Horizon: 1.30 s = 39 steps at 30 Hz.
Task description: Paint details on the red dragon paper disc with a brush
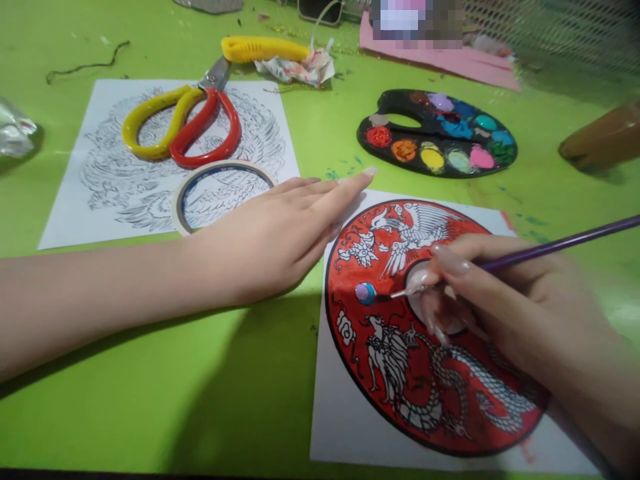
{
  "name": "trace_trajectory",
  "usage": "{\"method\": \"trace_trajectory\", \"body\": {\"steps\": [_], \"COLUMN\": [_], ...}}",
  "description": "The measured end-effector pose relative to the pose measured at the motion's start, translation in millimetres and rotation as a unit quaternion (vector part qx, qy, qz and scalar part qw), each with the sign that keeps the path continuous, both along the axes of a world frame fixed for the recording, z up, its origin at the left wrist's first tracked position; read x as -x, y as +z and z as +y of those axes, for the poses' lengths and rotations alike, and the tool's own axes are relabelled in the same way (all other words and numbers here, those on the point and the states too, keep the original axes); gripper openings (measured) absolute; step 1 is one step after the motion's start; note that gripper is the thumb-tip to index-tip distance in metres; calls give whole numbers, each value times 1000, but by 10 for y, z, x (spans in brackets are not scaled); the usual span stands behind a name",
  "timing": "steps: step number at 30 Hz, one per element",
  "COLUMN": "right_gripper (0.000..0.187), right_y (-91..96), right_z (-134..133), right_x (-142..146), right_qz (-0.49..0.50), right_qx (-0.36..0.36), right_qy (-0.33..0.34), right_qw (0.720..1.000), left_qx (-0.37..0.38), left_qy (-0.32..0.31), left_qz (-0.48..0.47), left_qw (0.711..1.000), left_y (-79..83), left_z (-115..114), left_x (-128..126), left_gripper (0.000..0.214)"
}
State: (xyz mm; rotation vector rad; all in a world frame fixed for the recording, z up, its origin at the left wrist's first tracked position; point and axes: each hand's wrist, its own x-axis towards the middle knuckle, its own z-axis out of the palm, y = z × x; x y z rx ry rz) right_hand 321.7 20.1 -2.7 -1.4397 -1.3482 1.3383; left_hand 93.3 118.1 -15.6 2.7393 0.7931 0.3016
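Observation:
My right hand (495,300) is closed round a purple paintbrush (555,248), pinching it low near the tip. The brush tip touches a small blue and lilac ball (365,293) in a round red picture of a phoenix and dragon on a white sheet (350,413). My left hand (280,233) lies flat and open, fingers stretched out, pressing the upper left corner of that sheet onto the green table (150,387).
A black palette (437,133) with several paint blobs sits behind the picture. To the left lies a second line drawing sheet (75,207) bearing a tape roll (223,193) and red and yellow scissors (185,123). A yellow handle (265,48), crumpled paper (300,68), pink sheet (450,63) and brown bottle (603,137) lie behind.

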Motion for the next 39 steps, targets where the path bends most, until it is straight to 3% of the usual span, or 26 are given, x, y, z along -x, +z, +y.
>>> {"method": "trace_trajectory", "body": {"steps": [10, 25, 31, 39], "right_gripper": [19, 18, 17, 20], "right_y": [62, 9, 20, 30], "right_z": [45, 18, 30, 31], "right_x": [99, 2, 42, 41], "right_qz": [0, -3, 12, -22], "right_qx": [1, -1, 16, -11], "right_qy": [25, -27, 12, -11], "right_qw": [1000, 1000, 1000, 1000], "left_qx": [4, 6, 10, 2], "left_qy": [0, 2, 0, 3], "left_qz": [1, 6, 2, 8], "left_qw": [1000, 1000, 1000, 1000], "left_y": [15, 20, 20, 9], "left_z": [-2, -5, 0, 0], "left_x": [5, -9, -6, 3], "left_gripper": [53, 53, 54, 53]}}
